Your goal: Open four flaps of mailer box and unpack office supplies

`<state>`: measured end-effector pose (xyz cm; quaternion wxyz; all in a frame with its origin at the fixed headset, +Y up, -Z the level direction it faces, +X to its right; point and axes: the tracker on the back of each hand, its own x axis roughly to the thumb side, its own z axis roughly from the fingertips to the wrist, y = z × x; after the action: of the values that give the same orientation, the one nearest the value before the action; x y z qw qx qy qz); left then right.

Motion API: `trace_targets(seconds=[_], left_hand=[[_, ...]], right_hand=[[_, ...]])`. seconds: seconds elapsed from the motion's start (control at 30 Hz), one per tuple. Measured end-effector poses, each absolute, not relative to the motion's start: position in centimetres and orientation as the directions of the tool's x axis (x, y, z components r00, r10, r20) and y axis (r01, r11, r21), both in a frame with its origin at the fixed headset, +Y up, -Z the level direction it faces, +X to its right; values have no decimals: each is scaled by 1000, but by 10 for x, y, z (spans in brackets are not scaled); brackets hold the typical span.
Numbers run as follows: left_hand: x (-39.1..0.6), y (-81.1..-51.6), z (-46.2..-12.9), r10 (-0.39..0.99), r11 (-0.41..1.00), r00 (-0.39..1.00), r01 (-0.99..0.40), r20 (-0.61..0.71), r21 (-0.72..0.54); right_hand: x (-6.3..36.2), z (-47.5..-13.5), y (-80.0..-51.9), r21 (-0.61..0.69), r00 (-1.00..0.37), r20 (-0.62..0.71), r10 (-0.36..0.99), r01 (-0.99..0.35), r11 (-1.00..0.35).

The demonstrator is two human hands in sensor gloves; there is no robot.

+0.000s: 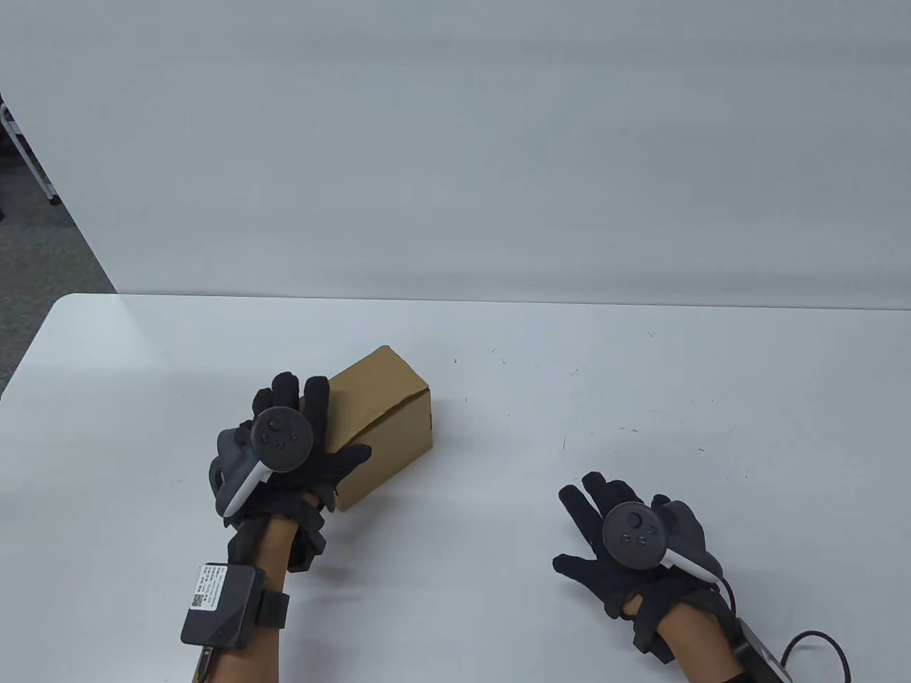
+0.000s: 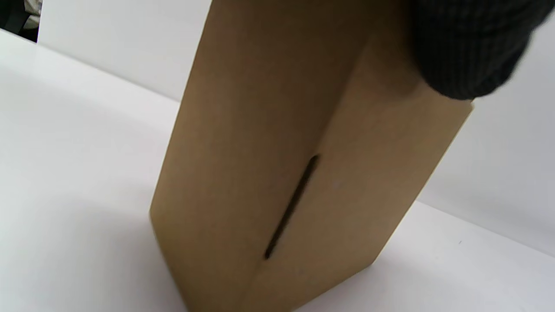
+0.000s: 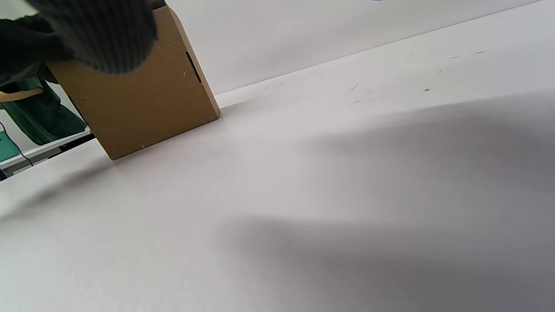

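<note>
A small brown cardboard mailer box [image 1: 388,413] stands closed on the white table [image 1: 498,370], left of centre. My left hand [image 1: 320,427] holds it from the near left, with the fingers laid over its top and the thumb on its near side. The left wrist view shows the box [image 2: 282,151] close up with a dark slot, and a gloved finger [image 2: 468,43] on its upper edge. My right hand [image 1: 576,530] is apart from the box at the near right, fingers spread and holding nothing. In the right wrist view the box [image 3: 143,99] is at the upper left, behind a gloved finger [image 3: 95,34].
The white table has small dark scuff marks [image 1: 569,377] right of the box. A pale wall [image 1: 455,142] rises behind the far edge. Grey floor [image 1: 35,263] lies past the table's left end. A cable [image 1: 818,644] trails from my right wrist.
</note>
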<state>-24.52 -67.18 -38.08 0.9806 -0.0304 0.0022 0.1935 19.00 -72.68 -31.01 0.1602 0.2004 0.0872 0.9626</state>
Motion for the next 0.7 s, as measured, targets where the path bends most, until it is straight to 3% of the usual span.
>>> trace_targets(seconds=[0.33, 0.53, 0.7], left_hand=[[-249, -680, -383, 535, 844, 837, -535, 116, -29], [-194, -684, -367, 577, 814, 740, -555, 345, -172], [-134, -684, -342, 554, 831, 673, -484, 489, -275]], right_hand=[[201, -318, -733, 256, -876, 303, 375, -304, -918], [218, -319, -724, 235, -846, 287, 449, -392, -889], [225, -318, -714, 290, -693, 417, 589, -512, -808]])
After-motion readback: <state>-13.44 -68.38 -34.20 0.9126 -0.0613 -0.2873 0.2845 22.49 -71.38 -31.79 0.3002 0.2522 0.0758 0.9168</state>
